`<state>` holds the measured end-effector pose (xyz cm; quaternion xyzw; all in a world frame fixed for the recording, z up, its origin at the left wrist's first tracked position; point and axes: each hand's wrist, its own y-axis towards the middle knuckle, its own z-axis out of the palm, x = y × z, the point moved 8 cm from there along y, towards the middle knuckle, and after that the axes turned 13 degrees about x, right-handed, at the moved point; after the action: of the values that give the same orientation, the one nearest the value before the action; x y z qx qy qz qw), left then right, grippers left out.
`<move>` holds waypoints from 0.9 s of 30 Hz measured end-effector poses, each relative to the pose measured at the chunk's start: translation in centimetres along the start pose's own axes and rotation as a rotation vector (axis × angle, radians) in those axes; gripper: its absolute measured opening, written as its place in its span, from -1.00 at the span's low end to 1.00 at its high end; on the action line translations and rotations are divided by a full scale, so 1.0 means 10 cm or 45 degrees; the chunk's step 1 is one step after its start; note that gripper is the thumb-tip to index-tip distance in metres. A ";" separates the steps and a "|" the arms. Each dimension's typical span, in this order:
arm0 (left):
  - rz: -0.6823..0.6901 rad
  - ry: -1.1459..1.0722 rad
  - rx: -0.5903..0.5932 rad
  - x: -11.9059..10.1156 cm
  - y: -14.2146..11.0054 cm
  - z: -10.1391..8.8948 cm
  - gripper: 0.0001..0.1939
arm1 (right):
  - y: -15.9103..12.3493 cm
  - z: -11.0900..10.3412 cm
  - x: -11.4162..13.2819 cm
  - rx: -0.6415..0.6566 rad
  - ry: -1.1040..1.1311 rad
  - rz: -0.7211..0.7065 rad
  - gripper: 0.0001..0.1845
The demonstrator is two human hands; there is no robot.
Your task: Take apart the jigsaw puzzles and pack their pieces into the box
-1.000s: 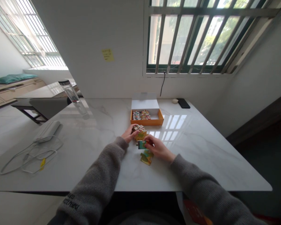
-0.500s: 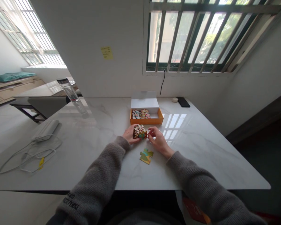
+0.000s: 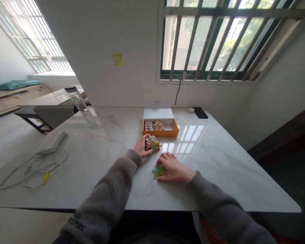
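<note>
My left hand (image 3: 141, 147) is closed around a stack of jigsaw puzzle pieces (image 3: 151, 142), standing on edge side by side near the front of the box. Closer to me, my right hand (image 3: 175, 167) has its thumb and fingers on a green and yellow jigsaw puzzle piece (image 3: 157, 171) at the tabletop. The fingers partly cover this piece, and a second piece may overlap it there; I cannot tell. An orange box (image 3: 159, 133) stands open behind the hands, its white lid raised, with more pieces packed in its left part.
On the marble-patterned table (image 3: 104, 135) a water bottle (image 3: 80, 105) stands at the back left. A white device (image 3: 51, 142) with a looped cable lies at left. At the back right are a black phone (image 3: 200, 113) and a small white object (image 3: 191, 110).
My right hand has left the stack and come down toward me, onto the loose piece on the table. My left hand still holds the stack. The view has shifted slightly.
</note>
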<state>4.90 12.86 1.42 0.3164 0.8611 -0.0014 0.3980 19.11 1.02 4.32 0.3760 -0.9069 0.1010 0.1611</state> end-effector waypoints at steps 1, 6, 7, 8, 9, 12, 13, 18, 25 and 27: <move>-0.007 -0.042 0.019 0.02 0.00 0.01 -0.08 | 0.00 0.01 -0.01 0.021 0.025 -0.008 -0.43; -0.023 -0.242 0.121 0.04 0.00 0.03 -0.07 | 0.03 0.01 -0.07 -0.039 0.163 -0.049 -0.47; -0.027 -0.259 0.142 0.03 -0.01 0.04 -0.07 | 0.03 -0.02 -0.10 -0.106 0.159 -0.048 -0.47; -0.031 -0.270 0.163 0.02 -0.01 0.04 -0.07 | 0.03 -0.06 -0.14 -0.180 0.139 -0.041 -0.47; -0.034 -0.278 0.183 0.01 -0.02 0.04 -0.07 | 0.03 -0.10 -0.17 -0.251 0.107 -0.029 -0.46; -0.043 -0.276 0.211 -0.03 -0.04 0.02 -0.08 | 0.04 -0.19 -0.26 -0.401 -0.002 0.021 -0.48; -0.050 -0.251 0.209 -0.04 -0.05 0.02 -0.07 | 0.05 -0.21 -0.28 -0.434 -0.034 0.034 -0.49; -0.076 0.041 0.198 -0.13 -0.08 0.07 0.10 | 0.14 -0.17 -0.29 -0.477 -0.059 0.040 -0.59; -0.053 0.220 0.158 -0.20 -0.06 0.16 -0.03 | 0.23 -0.08 -0.26 -0.502 0.038 -0.036 -0.62; -0.056 0.190 0.148 -0.19 -0.05 0.16 -0.07 | 0.21 -0.14 -0.31 -0.597 0.148 -0.044 -0.56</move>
<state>6.67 11.01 1.53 0.3192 0.8935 -0.0367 0.3136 19.97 4.87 4.33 0.3373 -0.8883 -0.0935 0.2975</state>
